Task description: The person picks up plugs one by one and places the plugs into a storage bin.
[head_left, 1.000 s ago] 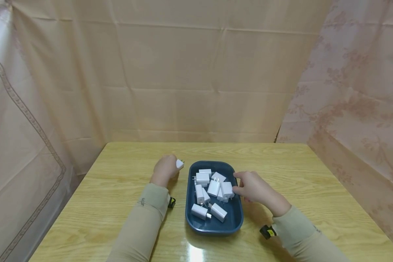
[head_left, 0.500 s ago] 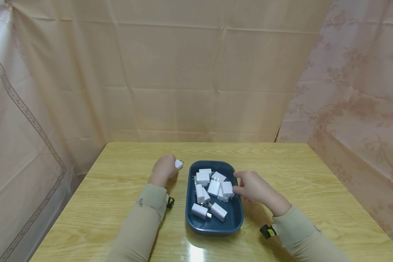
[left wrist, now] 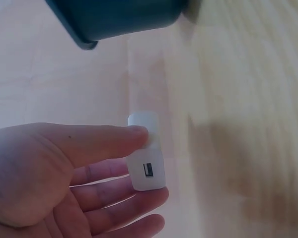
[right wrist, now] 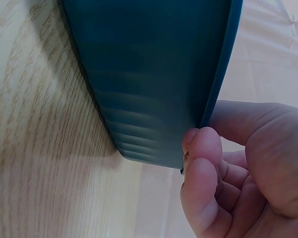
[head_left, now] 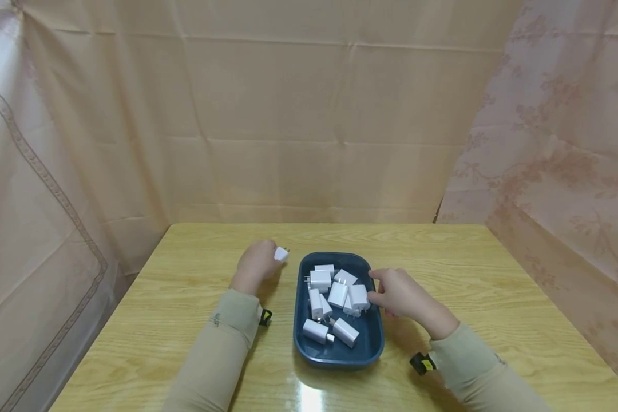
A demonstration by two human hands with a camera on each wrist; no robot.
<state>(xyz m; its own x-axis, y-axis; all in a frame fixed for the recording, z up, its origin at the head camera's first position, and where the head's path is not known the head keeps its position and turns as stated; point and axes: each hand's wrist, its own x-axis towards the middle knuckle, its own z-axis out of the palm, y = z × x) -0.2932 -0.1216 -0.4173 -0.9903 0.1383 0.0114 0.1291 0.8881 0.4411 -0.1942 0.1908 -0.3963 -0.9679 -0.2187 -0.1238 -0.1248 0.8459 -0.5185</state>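
Note:
My left hand pinches a white USB wall charger left of a dark blue plastic bin. The charger's metal prongs point right in the head view. In the left wrist view, the thumb presses one side of the charger, and its USB port faces the camera. My right hand grips the bin's right rim. The right wrist view has the thumb over the rim and curled fingertips against the outer wall of the bin. Several white chargers lie jumbled inside the bin.
The bin stands on a yellow wood-grain table. Beige cloth hangs behind the table's far edge, with patterned cloth at the right and pale cloth at the left.
My left hand has shifted slightly left and turned, tilting the charger a little. The right hand keeps its hold on the rim, and the chargers in the bin lie as before.

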